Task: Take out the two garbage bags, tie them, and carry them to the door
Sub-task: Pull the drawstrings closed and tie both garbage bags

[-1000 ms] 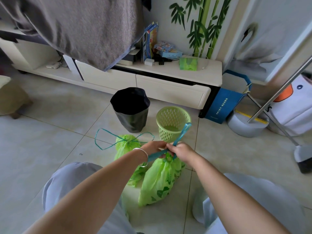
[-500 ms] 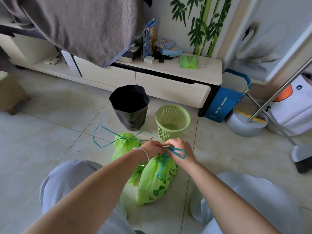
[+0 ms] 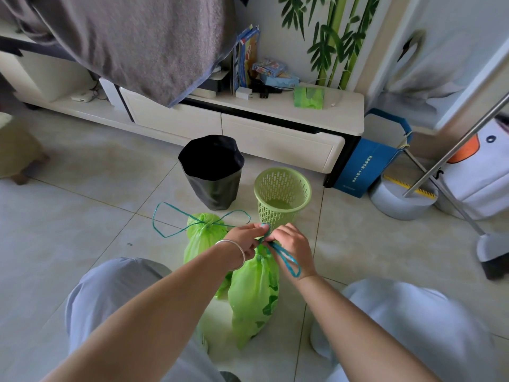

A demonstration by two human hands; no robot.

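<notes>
Left of the grip: first green garbage bag (image 3: 204, 238) on the floor tiles (image 3: 82, 230), neck cinched, teal drawstring (image 3: 176, 220) splayed out in two loose loops, looks tied already. Behind it, black-lined bin (image 3: 212, 172), nothing visible inside. At the grip: left hand (image 3: 245, 238) with a silver bangle (image 3: 234, 253) on the wrist, fingers curled and pinching the teal cord (image 3: 286, 260) right at the neck of the second green garbage bag (image 3: 254, 296); right hand (image 3: 292, 245) touching it knuckle to knuckle, also pinching the same cord, with one loop draped back over that wrist. So both are closed on cord, nothing spread. Bag stands directly below the grip, just beside the first one, between the knees. Judgement: mid-knot on bag two, carry step not yet begun. Handling: thin film, soft, slumps, looks lightly filled; it won't hold shape, so body grabs will slip or tear. Take it by the cinched neck or by the cord loops. The cord is narrow and likely to bite the fingers if the load is heavier than it looks. Just beyond the grip: empty green slotted basket (image 3: 282, 194). Further right: blue paper bag (image 3: 366, 166) against the TV cabinet (image 3: 275, 139), then broom (image 3: 495, 252) well apart.
</notes>
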